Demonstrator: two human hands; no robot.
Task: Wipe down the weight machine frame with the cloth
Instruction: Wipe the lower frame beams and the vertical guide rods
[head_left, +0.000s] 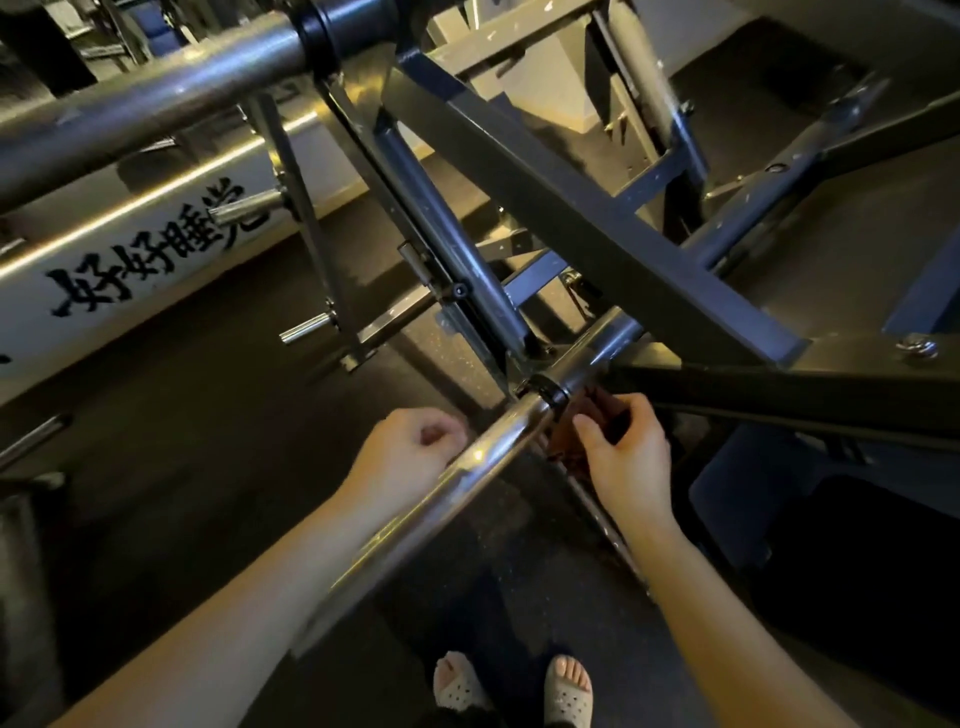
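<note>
Dark speckled rubber floor (171, 467) under dim warm light; at left, a white panel (47, 332) bearing black Chinese characters.

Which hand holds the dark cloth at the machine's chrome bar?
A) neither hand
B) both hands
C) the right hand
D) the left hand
C: the right hand pinches the dark cloth beside the chrome bar; the left hand is curled and holds nothing.

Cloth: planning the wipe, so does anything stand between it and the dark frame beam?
Nothing visible does. The right hand holds the dark cloth just beside the black collar, where the chrome bar meets the frame beam.
</note>
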